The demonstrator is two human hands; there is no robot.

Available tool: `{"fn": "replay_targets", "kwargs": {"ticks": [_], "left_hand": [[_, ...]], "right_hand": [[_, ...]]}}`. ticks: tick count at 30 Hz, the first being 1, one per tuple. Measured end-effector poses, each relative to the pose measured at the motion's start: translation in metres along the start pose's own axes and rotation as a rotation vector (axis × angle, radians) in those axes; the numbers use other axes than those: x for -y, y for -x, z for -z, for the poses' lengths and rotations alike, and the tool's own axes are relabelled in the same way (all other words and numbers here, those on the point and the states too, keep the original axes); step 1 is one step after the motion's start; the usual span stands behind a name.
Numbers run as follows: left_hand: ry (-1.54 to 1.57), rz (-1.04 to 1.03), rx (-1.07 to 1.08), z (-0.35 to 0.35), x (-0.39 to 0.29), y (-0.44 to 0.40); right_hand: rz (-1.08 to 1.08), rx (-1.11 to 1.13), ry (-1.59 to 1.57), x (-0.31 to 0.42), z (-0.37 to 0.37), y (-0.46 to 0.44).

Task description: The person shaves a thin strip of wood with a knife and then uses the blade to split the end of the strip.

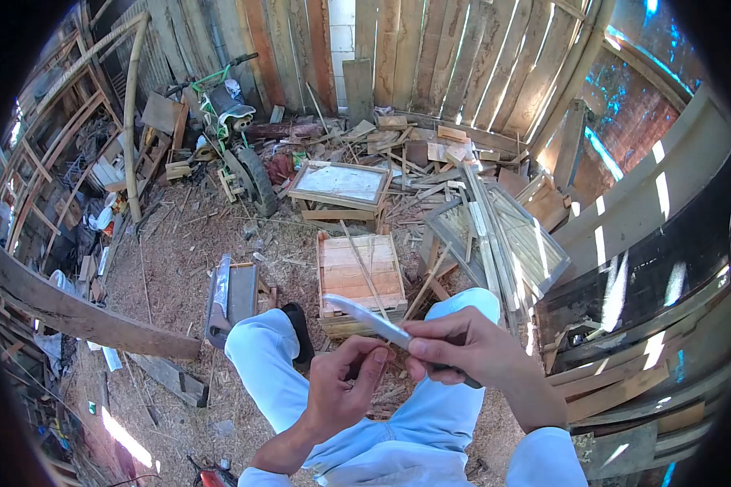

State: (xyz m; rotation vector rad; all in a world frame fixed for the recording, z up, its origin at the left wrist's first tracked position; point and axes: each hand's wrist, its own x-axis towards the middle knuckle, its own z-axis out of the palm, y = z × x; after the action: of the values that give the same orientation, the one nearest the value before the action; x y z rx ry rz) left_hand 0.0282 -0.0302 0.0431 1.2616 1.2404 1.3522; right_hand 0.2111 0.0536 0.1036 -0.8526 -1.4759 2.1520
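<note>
Seated, I have both hands close together above my lap. My right hand point(455, 345) is closed around the handle of a knife point(365, 315), its pale blade pointing left and away from me. Just below the blade, my left hand point(351, 377) is closed in a pinch on a thin wooden stick point(389, 345), mostly covered by the fingers. Beyond the knife stands a wooden crate point(360, 264) with slatted boards, and a thin strip of wood point(357, 256) crosses it. A handsaw point(221, 292) rests on a dark box point(242, 290) left of my knee.
A framed panel point(339, 182) stands behind the crate. Scrap wood point(430, 154) is heaped by the plank wall, with a small motorbike point(240, 138) to its left. Long boards point(495, 235) lean at right. A thick beam point(89, 312) juts in from the left over the shaving-strewn floor.
</note>
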Motion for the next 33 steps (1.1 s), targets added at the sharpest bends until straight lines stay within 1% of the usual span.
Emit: {"fn": "replay_targets", "kwargs": {"ticks": [1, 3, 4, 5, 6, 7, 9, 10, 11, 12, 13, 15, 19, 21, 24, 26, 27, 29, 31, 33], "left_hand": [[-0.001, 0.002, -0.001, 0.001, 0.000, 0.000], [0.034, 0.049, 0.024, 0.002, 0.002, 0.001], [0.032, 0.053, 0.024, 0.002, 0.002, 0.002], [-0.068, -0.004, -0.010, 0.001, 0.002, 0.003], [-0.168, -0.064, -0.045, 0.001, 0.001, 0.004], [-0.168, -0.063, -0.048, -0.001, -0.001, 0.003], [-0.383, -0.199, -0.116, -0.005, -0.005, 0.002], [-0.380, -0.198, -0.115, -0.006, -0.004, 0.001], [-0.430, -0.256, -0.124, -0.006, -0.003, 0.001], [-0.484, -0.311, -0.133, -0.005, -0.002, 0.002], [-0.488, -0.308, -0.132, -0.006, -0.003, 0.002], [-0.531, -0.407, -0.151, -0.008, -0.008, 0.000], [-0.496, -0.383, -0.132, -0.008, -0.013, -0.002], [-0.483, -0.304, -0.099, -0.007, -0.015, -0.002], [-0.453, -0.278, -0.098, -0.007, -0.012, -0.001], [-0.432, -0.253, -0.106, -0.009, -0.010, 0.003], [-0.414, -0.227, -0.116, -0.009, -0.009, 0.003], [-0.431, -0.218, -0.112, -0.006, -0.005, 0.002], [-0.441, -0.216, -0.100, -0.008, -0.004, -0.001], [-0.457, -0.279, -0.146, -0.008, -0.007, -0.004]], "right_hand": [[-0.075, 0.029, -0.006, -0.001, -0.002, 0.000], [-0.042, 0.035, -0.062, -0.002, 0.006, 0.000], [0.024, -0.029, -0.086, -0.002, 0.012, 0.000], [0.090, -0.093, -0.109, -0.002, 0.016, 0.001], [0.083, -0.103, -0.081, 0.001, 0.017, 0.002], [0.083, -0.100, -0.081, 0.001, 0.014, 0.002], [-0.004, 0.002, -0.011, -0.004, 0.000, 0.002], [-0.030, 0.023, 0.053, -0.008, -0.006, 0.001], [-0.031, 0.021, 0.052, -0.008, -0.006, 0.001], [-0.039, 0.023, 0.001, -0.009, -0.007, 0.001], [-0.046, 0.026, -0.049, -0.010, -0.007, 0.000], [-0.037, 0.027, -0.059, -0.007, -0.006, 0.001], [0.024, -0.023, -0.037, -0.005, -0.003, 0.003], [0.043, -0.029, -0.033, -0.004, -0.001, 0.002], [0.075, -0.052, 0.023, 0.003, 0.009, 0.003], [0.203, -0.251, -0.034, 0.008, 0.021, 0.004], [0.204, -0.251, -0.036, 0.007, 0.021, 0.003], [0.141, -0.197, -0.024, 0.005, 0.019, 0.002], [0.002, -0.054, 0.108, -0.004, 0.002, -0.001], [0.007, 0.045, -0.040, -0.018, -0.005, -0.004]]}}
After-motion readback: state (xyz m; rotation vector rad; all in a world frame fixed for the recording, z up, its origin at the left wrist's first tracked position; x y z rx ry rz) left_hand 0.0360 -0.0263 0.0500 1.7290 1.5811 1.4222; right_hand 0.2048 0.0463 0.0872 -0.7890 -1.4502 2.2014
